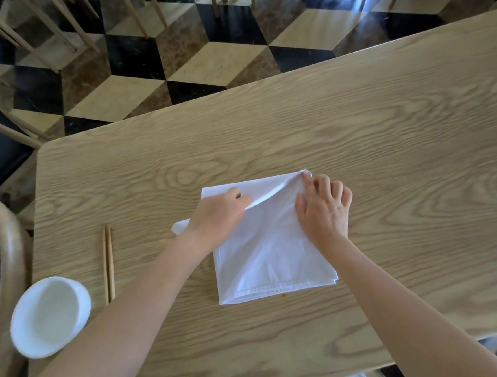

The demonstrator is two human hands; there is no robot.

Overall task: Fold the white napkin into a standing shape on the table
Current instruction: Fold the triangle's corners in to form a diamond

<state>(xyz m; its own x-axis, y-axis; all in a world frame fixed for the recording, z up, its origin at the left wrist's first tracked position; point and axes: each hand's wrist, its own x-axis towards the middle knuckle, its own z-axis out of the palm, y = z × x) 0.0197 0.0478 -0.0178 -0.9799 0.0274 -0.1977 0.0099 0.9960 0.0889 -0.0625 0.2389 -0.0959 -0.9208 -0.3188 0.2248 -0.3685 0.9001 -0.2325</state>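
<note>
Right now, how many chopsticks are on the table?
2. Both chopsticks lie side by side, touching, on the table, left of the napkin and beside the white bowl. No others are visible.

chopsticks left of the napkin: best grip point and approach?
Judging by the pose: pinch the chopsticks mid-length from above, fingers closing across the pair. They lie flat and parallel on the table, touching or nearly so, with bare wood on both sides.
</note>
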